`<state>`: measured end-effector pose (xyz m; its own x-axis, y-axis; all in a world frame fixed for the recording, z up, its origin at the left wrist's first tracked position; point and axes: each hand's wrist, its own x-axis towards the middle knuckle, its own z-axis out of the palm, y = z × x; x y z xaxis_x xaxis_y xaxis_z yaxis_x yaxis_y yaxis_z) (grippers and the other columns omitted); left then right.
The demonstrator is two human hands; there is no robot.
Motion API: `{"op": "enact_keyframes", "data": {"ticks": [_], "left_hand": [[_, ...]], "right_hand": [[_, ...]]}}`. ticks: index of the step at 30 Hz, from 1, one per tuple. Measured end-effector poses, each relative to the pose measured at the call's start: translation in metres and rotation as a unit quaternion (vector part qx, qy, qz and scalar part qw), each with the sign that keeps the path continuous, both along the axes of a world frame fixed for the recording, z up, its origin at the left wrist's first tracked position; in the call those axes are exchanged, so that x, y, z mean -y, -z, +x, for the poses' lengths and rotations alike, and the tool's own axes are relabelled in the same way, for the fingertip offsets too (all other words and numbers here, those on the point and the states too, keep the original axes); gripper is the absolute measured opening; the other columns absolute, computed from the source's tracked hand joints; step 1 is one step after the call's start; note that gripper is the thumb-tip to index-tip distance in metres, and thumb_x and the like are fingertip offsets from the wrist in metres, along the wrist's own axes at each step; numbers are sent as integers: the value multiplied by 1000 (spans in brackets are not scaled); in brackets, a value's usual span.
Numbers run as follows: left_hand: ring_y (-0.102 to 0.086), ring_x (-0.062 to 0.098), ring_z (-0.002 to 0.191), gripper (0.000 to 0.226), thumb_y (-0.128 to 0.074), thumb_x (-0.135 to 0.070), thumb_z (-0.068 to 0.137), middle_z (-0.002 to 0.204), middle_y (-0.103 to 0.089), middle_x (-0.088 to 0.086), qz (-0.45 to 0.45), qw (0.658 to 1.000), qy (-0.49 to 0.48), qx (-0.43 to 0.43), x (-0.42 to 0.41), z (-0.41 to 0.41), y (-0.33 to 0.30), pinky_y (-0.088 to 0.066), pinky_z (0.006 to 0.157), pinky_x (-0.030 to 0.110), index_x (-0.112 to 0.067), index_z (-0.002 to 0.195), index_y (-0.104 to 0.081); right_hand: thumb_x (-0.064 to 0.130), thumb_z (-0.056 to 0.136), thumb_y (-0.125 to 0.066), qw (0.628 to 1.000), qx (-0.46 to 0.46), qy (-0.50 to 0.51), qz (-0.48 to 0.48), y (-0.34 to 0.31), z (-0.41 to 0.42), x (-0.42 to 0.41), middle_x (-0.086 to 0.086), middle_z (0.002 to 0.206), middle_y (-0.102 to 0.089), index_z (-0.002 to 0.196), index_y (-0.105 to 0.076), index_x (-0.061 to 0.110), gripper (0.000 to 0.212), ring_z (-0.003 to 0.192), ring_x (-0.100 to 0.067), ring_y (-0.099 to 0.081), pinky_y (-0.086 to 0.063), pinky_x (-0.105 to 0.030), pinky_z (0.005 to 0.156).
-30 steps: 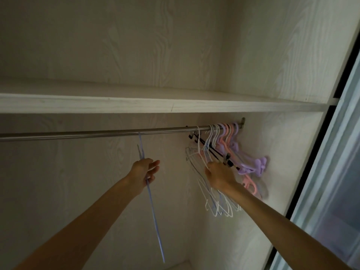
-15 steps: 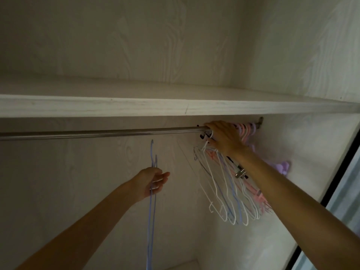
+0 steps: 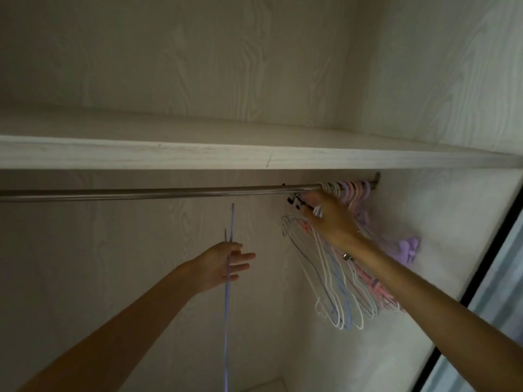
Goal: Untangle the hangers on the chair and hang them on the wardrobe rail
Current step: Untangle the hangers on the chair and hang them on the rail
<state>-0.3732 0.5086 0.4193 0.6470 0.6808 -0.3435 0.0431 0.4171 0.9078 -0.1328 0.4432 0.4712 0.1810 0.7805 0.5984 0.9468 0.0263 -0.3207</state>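
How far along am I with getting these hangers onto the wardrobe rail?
Mostly done, it looks: a bunch of hangers already hangs at the rail's right end, where your right hand presses against them. In hand: your left hand holds one blue hanger, hook below the rail. Left: hook it on. The chair isn't in view.

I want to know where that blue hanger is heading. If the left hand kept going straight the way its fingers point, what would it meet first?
Probably nothing soon: the left hand points right, below the rail, toward the hung hangers past an open gap. Depth is unclear.
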Motion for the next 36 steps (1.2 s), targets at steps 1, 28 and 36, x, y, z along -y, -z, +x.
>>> {"op": "enact_keyframes", "data": {"ticks": [1,28,36], "left_hand": [[-49,24,122,23,-43,-22,97,109,-66,4,17,1000,2,-17,1,3,-2,-28,109,38,-18,75,-49],[1,26,147,87,-51,-33,89,159,-2,5,713,486,-146,-484,-11,7,-34,8,117,49,-20,150,11],[2,24,147,93,-53,-42,85,159,-2,3,715,495,-140,-473,-13,3,-34,6,118,50,-23,150,12]], "right_hand": [[26,93,-52,995,-52,-34,-80,4,-19,9,-4,107,-66,108,-63,14,22,96,-19,-61,-49,-36,83],[10,96,-43,936,-282,1,-209,9,-51,12,-8,60,-58,98,-62,1,21,33,-5,-50,-41,-14,37],[30,95,-47,974,-51,90,-202,44,-32,5,-10,112,-65,108,-59,11,26,96,-24,-64,-48,-31,80]]}}
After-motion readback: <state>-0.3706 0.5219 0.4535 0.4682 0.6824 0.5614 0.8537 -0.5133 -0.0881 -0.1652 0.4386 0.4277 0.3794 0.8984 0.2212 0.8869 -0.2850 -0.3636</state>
